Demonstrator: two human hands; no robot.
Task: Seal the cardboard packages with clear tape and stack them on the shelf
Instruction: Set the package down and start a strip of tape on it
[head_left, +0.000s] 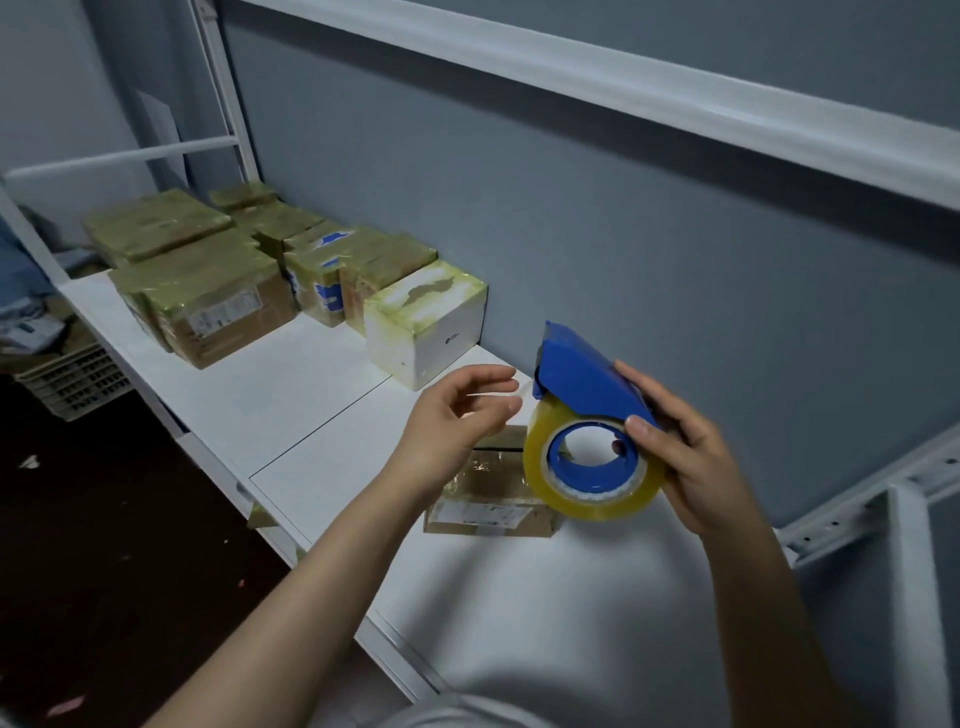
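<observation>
My right hand (691, 457) holds a blue tape dispenser (587, 384) with a roll of clear yellowish tape (592, 467), raised above the white shelf (322, 395). My left hand (457, 421) hovers just left of the dispenser's front, fingers apart and curled; whether it pinches a strip of tape I cannot tell. Under both hands a small cardboard package (488, 493) with a label lies flat on the shelf, partly hidden by the roll. Several taped packages (218, 291) sit stacked at the far left end, a white taped box (426, 322) nearest me.
A grey wall runs behind the shelf, with a white upper rail (623, 88) overhead. White metal frame posts stand at the left (228, 104) and right (909, 571). A plastic crate (72, 379) and clutter sit on the dark floor at left.
</observation>
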